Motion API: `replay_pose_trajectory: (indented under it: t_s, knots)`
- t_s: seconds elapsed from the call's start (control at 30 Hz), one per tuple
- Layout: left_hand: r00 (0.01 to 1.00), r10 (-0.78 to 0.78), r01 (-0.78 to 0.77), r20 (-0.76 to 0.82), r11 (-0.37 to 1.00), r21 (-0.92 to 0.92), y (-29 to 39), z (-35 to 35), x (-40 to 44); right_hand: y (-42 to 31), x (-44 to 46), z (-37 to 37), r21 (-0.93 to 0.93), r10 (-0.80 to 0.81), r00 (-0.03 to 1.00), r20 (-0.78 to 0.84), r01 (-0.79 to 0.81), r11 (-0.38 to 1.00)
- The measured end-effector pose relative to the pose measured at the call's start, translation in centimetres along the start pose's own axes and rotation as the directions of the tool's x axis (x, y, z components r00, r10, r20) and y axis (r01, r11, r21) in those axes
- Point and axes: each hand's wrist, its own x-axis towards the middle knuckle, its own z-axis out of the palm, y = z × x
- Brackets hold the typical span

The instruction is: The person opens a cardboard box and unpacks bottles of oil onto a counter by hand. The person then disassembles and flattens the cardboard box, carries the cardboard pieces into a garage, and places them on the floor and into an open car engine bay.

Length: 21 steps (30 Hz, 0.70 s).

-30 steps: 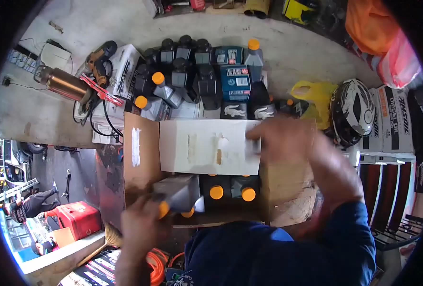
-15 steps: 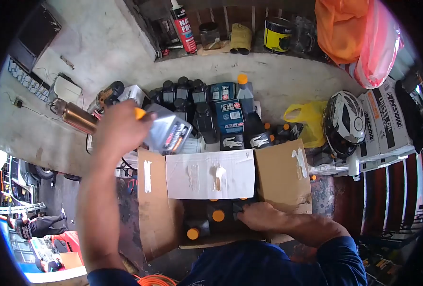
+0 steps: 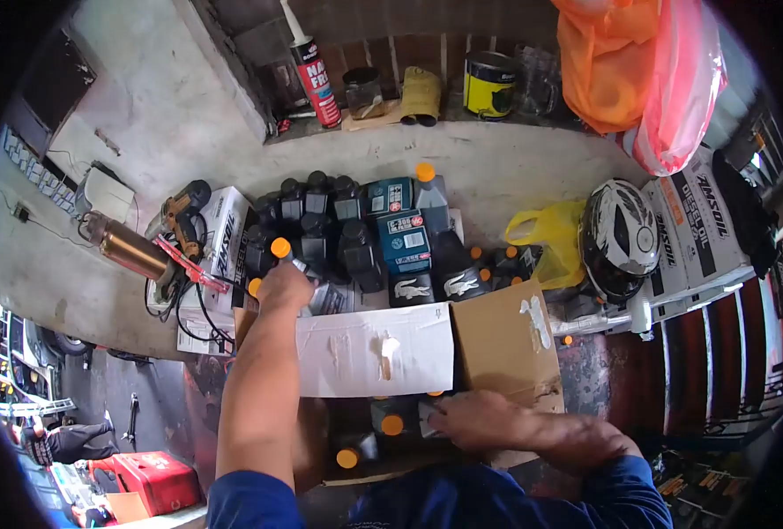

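My left hand (image 3: 286, 287) is closed around a grey oil bottle (image 3: 328, 301) behind the box; its fingers are partly hidden. One orange cap (image 3: 255, 287) shows at the hand's left and another orange cap (image 3: 280, 247) just beyond it. In front of me stands an open cardboard box (image 3: 502, 339) with its white flap (image 3: 365, 353) raised. Inside it are several grey bottles with orange caps (image 3: 391, 425). My right hand (image 3: 475, 421) reaches into the box, its fingers closed on the top of a grey bottle (image 3: 428, 418).
Black bottles (image 3: 356, 251) and oil filter boxes (image 3: 406, 240) crowd the surface behind the box. A drill (image 3: 184, 216) and a copper-coloured flask (image 3: 131, 247) are at left. A yellow bag (image 3: 546, 238), a helmet (image 3: 621, 229) and an oil carton (image 3: 696, 207) stand at right.
My left hand has lowered the grey bottle behind the box, among the other bottles. My right hand stays at the bottle in the box. The view has shifted slightly.
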Motion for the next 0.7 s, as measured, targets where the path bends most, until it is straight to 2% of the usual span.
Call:
replay_pose_trajectory:
  t_s: [0.03, 0.1, 0.17, 0.2, 0.23, 0.27, 0.3, 0.33, 0.37, 0.4, 0.43, 0.47, 0.5, 0.57, 0.6, 0.67, 0.7]
  knots:
    - [1.000, -0.011, 0.011, 0.002, 1.000, 0.004, 0.0, -0.7, -1.3, -0.3, -1.1, -2.3, 0.038, -0.020, 0.995, -0.097, 0.024, 0.999]
    - [0.938, 0.030, -0.086, -0.345, 0.986, -0.146, 1.1, -2.3, -5.5, -0.7, -4.1, -7.9, 0.066, -0.069, 0.958, -0.278, 0.091, 0.994]
    - [0.904, 0.091, -0.221, -0.418, 0.936, -0.274, 0.9, -2.7, -12.2, -0.2, -6.8, -12.5, 0.085, -0.123, 0.868, -0.480, 0.186, 0.979]
    - [0.938, 0.203, -0.245, -0.280, 0.961, -0.126, 0.9, -3.3, -15.5, 0.0, -7.8, -14.4, 0.109, -0.136, 0.795, -0.591, 0.246, 0.963]
    - [0.929, 0.244, -0.307, -0.279, 0.929, -0.207, 1.5, -4.9, -20.2, -0.5, -8.6, -16.4, 0.152, -0.058, 0.740, -0.670, 0.214, 0.965]
    - [0.847, 0.437, -0.488, -0.302, 0.865, -0.114, 0.6, -4.5, -21.7, 0.0, -9.3, -18.2, 0.153, -0.101, 0.704, -0.703, 0.288, 0.945]
    - [0.737, 0.594, -0.567, -0.323, 0.803, 0.183, -0.1, -3.8, -23.2, -0.2, -9.5, -19.0, 0.157, -0.031, 0.619, -0.785, 0.247, 0.956]
    - [0.946, 0.298, -0.310, -0.125, 0.726, -0.614, -1.3, -1.1, -23.4, -0.1, -9.2, -19.5, 0.120, -0.020, 0.550, -0.835, 0.217, 0.969]
    - [0.898, 0.417, -0.437, -0.140, 0.813, -0.384, -3.6, 3.7, -22.8, 0.4, -8.5, -20.1, 0.085, -0.014, 0.476, -0.879, 0.185, 0.979]
    - [0.840, 0.530, -0.542, -0.116, 0.830, -0.128, -5.9, 8.2, -22.5, 1.2, -7.3, -20.4, 0.046, -0.017, 0.417, -0.909, 0.141, 0.989]
    - [0.920, 0.382, -0.378, -0.083, 0.816, -0.437, -7.3, 10.7, -23.2, 2.1, -6.0, -20.6, 0.014, -0.020, 0.360, -0.933, 0.092, 0.996]
    - [0.971, 0.239, -0.167, 0.007, 0.700, -0.694, -8.2, 12.6, -23.5, 2.6, -5.2, -21.1, -0.023, -0.021, 0.400, -0.916, -0.002, 1.000]
    - [0.971, 0.237, -0.156, 0.021, 0.701, -0.696, -8.5, 13.7, -23.0, 3.6, -4.0, -21.2, -0.014, -0.012, 0.410, -0.912, -0.002, 1.000]
    - [0.978, 0.044, 0.179, 0.202, 0.309, -0.934, -9.2, 15.7, -22.6, 5.3, -1.8, -21.0, -0.120, -0.064, 0.499, -0.864, -0.081, 0.990]
    - [0.947, -0.026, 0.322, 0.320, 0.060, -0.945, -9.5, 16.5, -22.5, 6.1, -0.7, -20.9, -0.104, -0.048, 0.516, -0.855, -0.079, 0.991]
    - [0.824, -0.085, 0.469, 0.561, -0.453, -0.758, -9.8, 17.9, -22.1, 7.5, 1.2, -20.9, -0.059, -0.055, 0.588, -0.807, 0.012, 0.998]
    - [0.813, -0.089, 0.481, 0.576, -0.454, -0.750, -9.9, 18.7, -21.8, 7.9, 2.0, -20.8, -0.034, -0.061, 0.619, -0.783, 0.056, 0.998]
